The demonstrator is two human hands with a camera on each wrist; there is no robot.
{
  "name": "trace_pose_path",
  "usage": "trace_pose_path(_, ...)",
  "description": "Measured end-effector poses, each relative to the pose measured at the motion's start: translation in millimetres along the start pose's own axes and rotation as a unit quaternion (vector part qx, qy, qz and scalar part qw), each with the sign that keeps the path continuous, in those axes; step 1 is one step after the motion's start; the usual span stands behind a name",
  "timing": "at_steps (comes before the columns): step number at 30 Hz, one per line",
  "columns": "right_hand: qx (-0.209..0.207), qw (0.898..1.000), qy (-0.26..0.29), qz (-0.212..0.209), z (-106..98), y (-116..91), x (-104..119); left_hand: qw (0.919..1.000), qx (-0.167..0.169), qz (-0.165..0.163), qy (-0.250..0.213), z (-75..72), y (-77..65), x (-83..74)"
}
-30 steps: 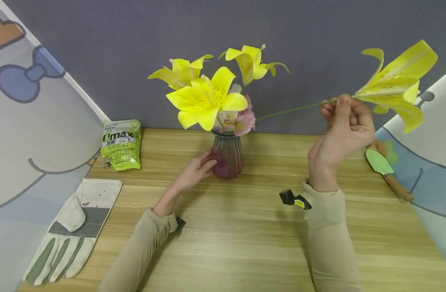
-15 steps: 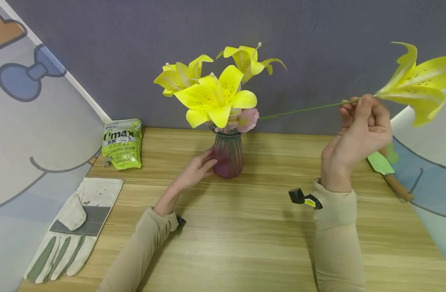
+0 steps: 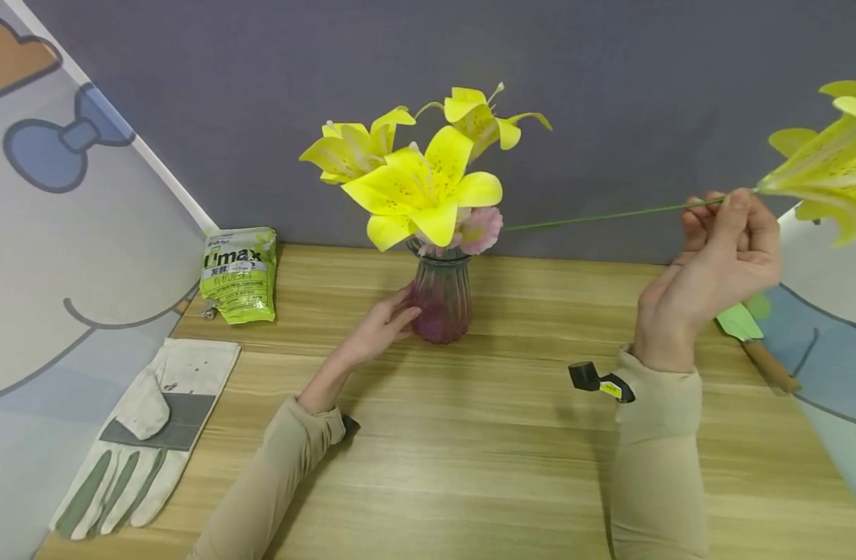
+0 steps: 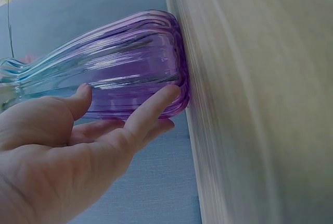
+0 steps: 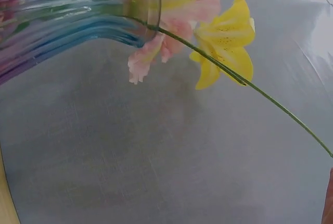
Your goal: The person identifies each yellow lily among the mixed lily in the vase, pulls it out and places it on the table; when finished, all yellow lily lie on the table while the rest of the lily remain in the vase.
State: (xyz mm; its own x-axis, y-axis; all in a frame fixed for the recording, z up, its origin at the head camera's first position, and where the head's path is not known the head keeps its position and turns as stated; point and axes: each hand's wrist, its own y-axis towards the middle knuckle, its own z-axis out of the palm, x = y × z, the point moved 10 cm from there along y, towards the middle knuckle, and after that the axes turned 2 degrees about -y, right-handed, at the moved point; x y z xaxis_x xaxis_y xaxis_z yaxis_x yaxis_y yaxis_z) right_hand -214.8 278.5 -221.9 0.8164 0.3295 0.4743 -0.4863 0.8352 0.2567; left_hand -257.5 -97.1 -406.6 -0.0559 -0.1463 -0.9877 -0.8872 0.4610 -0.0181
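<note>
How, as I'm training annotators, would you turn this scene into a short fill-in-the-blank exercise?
The right hand pinches a lily by its ____.
In the head view, ____ other lilies show above the vase, which the left hand touches.
The bag beyond the glove is mostly ____.

Missing words: stem; three; green.

Cartoon-printed panels (image 3: 36,264) and a grey backdrop (image 3: 645,117) make this table (image 3: 463,451) a booth-like workspace.

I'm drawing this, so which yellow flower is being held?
The far-right yellow flower, its stem pinched in the right grip; the other three cluster above the vase.
</note>
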Motion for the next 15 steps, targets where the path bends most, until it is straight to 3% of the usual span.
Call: trace_pose_path(15,-0.033,0.999,0.004,-0.009,-13.2,14.9,4.3,0.9999,-0.01,-0.006,0.007,-1.9,-1.4,-1.0)
